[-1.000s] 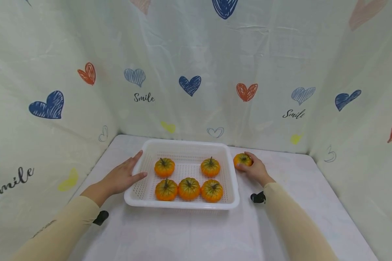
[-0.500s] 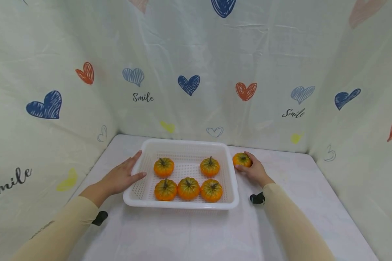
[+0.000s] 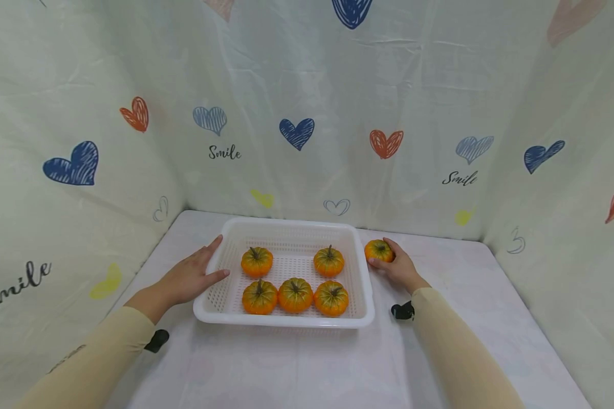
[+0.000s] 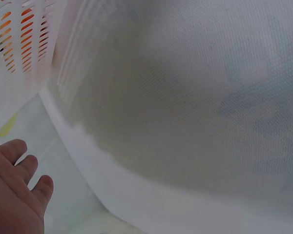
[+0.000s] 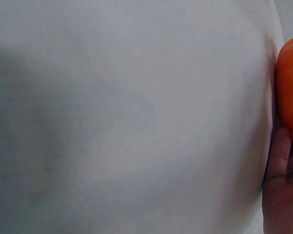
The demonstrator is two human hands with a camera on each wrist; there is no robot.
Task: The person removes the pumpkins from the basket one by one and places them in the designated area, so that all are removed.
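A white perforated plastic basket stands on the table with small orange-green pumpkins in it. Three sit in a row at its near side, and two lie farther back, apart from each other. At the basket's left rim rests my left hand, thumb reaching over the edge and fingers extended outside. My right hand holds another pumpkin just outside the basket's right wall, thumb on the near side and fingers behind. That pumpkin shows at the right wrist view's edge, low against the white cloth.
A white cloth covers the table. Pale curtains printed with hearts rise behind the table and on both sides. A dark object shows below the left wrist, and another below the right.
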